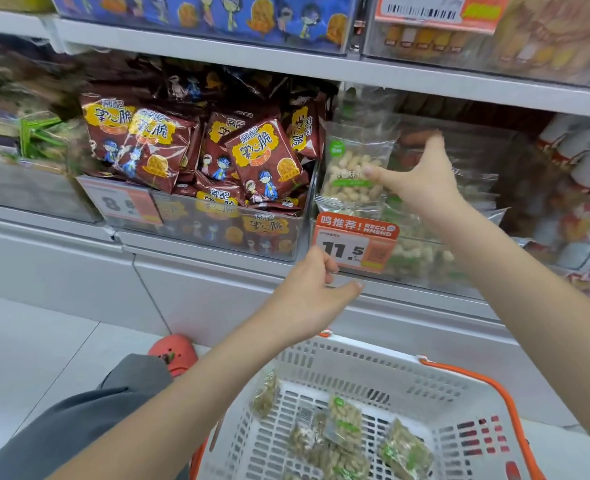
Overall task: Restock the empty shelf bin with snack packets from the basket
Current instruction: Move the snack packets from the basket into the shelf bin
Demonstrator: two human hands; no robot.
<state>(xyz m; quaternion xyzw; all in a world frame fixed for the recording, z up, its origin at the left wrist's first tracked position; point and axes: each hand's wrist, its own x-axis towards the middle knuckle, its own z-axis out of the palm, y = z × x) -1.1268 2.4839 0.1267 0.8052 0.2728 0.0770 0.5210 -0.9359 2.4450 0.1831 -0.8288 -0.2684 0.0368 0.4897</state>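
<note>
A shop aisle: white shelf (321, 69) above pale floor (44, 341). The right hand (421, 178), fingers spread, touches a clear peanut packet (354, 168) standing in the bin (425, 268); whether it grips is unclear. The left hand (316, 289) hovers loosely curled, empty. More packets lie in the basket (373, 372). The bin's right side is blurred.

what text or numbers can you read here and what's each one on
"鸣推荐! RECOMMEND" and "11.5": orange price tag on the peanut bin.
"常記 掌心脆": brown snack packets in the neighbouring bin.
"8": price tag on that bin, rest blurred.
Peanut packet: green label too blurred to read.
Barcode label on the top shelf: unreadable.
</note>
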